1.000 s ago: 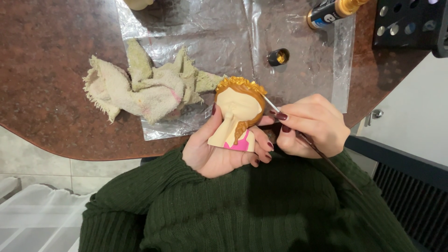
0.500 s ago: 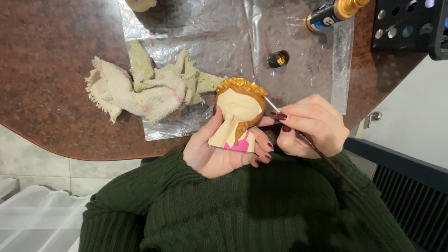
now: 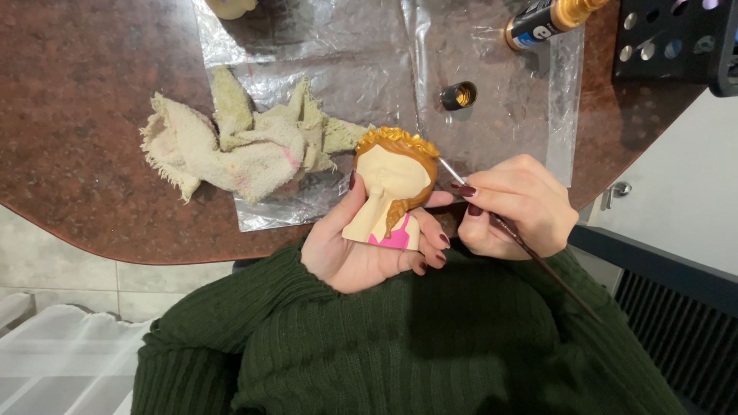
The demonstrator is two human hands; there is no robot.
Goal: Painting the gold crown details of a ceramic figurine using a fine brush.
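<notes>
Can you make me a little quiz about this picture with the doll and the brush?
1. Which hand holds the doll?
2. True or false: the brush tip touches the doll's pink top.
3. What lies on the plastic sheet just behind the doll: A) a rag, B) a spoon, C) a book?

Key:
1. The left hand; the right hand holds the brush.
2. False: the tip is at the golden hair.
3. A. A small open cap and a paint tube lie farther back on the brown table.
</notes>
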